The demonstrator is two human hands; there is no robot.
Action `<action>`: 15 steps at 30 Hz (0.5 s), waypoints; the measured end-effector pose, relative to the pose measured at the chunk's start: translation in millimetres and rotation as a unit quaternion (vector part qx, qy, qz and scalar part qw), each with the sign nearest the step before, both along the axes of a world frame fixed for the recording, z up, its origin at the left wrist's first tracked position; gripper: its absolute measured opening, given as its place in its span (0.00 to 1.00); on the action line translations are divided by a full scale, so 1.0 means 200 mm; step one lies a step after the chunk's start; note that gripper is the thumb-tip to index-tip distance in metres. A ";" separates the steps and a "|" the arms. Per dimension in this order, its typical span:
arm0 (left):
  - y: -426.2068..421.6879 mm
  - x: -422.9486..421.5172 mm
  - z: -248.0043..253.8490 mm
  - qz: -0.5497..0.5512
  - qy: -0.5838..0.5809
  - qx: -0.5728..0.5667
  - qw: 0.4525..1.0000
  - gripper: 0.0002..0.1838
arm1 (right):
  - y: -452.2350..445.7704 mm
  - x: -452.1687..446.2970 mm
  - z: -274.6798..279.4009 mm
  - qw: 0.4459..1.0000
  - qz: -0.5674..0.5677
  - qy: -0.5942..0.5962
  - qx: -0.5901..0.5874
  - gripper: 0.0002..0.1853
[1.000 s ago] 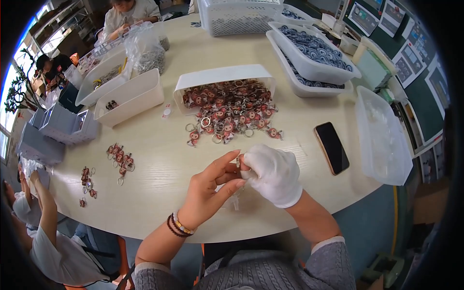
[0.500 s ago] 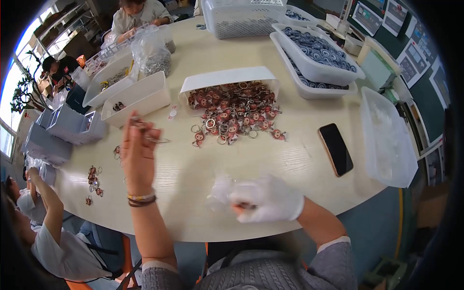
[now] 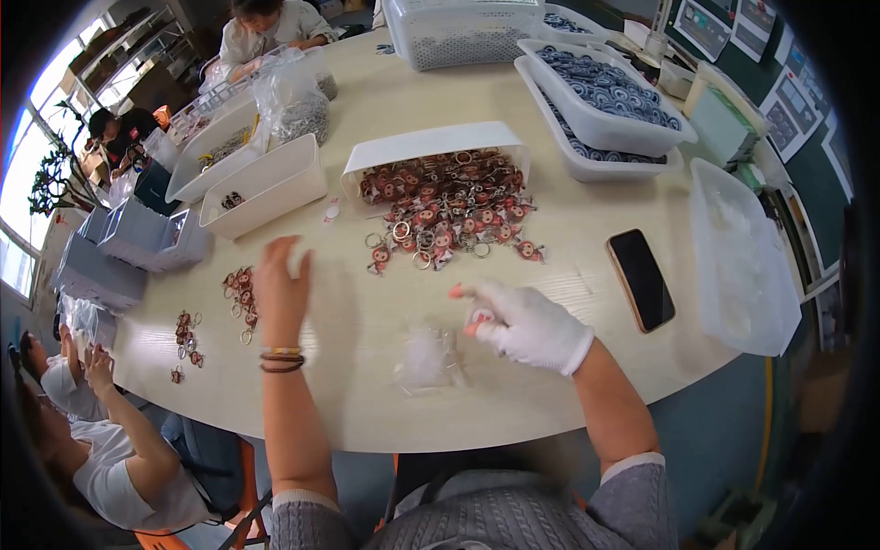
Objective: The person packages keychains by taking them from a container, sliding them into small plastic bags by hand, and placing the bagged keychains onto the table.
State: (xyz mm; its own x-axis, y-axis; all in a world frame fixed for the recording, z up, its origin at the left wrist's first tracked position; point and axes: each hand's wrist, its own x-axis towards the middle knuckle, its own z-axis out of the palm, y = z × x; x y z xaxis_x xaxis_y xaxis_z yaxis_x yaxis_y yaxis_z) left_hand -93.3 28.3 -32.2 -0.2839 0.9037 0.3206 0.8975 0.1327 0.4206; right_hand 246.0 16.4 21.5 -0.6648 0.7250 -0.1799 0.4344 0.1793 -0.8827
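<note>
My bare left hand [image 3: 282, 284], blurred, is raised at the left with thumb and fingers apart. It is beside a small group of red-brown keychains [image 3: 243, 295]. My right hand [image 3: 536, 330], in a white glove with bare fingertips, holds a small round pale piece [image 3: 482, 316] near its thumb; its detail is unclear. Clear plastic bags [image 3: 429, 359] lie on the table between my hands. Beyond them, a heap of keychains [image 3: 445, 215] spills from a white bin [image 3: 431, 139] lying on its side. Another small keychain group [image 3: 186, 339] lies farther left.
A phone [image 3: 640, 280] and a translucent tray [image 3: 744, 266] are at the right. Stacked trays of blue-grey pieces [image 3: 605, 96] stand behind. At the left are a cream bin [image 3: 266, 188], a bag of metal parts [image 3: 293, 101] and grey boxes [image 3: 105, 261]. Other people sit around the table.
My left hand went left carrying keychains and now shows spread fingers. My right hand left the plastic bags on the table and moved up and right.
</note>
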 end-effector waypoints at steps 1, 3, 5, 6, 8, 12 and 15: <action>0.02 0.13 -0.01 -0.051 0.011 0.004 0.999 0.22 | 0.00 0.00 -0.02 1.000 0.004 0.000 -0.001 0.18; 0.05 0.35 -0.03 -0.123 0.050 0.018 0.991 0.20 | 0.02 0.00 -0.09 0.996 -0.047 0.021 0.068 0.16; 0.06 0.41 -0.07 -0.141 0.081 0.028 0.986 0.19 | 0.01 -0.02 -0.11 0.996 -0.040 0.021 0.072 0.15; 0.07 0.41 -0.10 -0.148 0.106 0.035 0.983 0.18 | 0.01 -0.02 -0.12 0.996 -0.038 0.022 0.077 0.14; 0.07 0.41 -0.12 -0.158 0.131 0.040 0.978 0.17 | 0.00 -0.04 -0.09 0.995 -0.039 0.002 0.094 0.13; 0.04 0.40 -0.08 -0.172 -0.014 0.015 0.985 0.15 | -0.01 -0.05 -0.10 0.988 -0.071 0.048 0.129 0.10; -0.01 0.39 -0.02 -0.170 -0.108 -0.001 0.979 0.12 | 0.01 -0.05 -0.17 0.971 -0.092 0.110 0.190 0.09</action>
State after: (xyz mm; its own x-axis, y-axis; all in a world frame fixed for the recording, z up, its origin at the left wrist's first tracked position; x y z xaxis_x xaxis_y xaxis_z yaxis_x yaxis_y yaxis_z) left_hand -15.5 27.0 -36.1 -0.0274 0.9582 0.2848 0.7794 -0.1580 0.6063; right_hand 235.3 17.8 -11.9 -0.5095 0.8216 0.2557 0.2984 0.4474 -0.8431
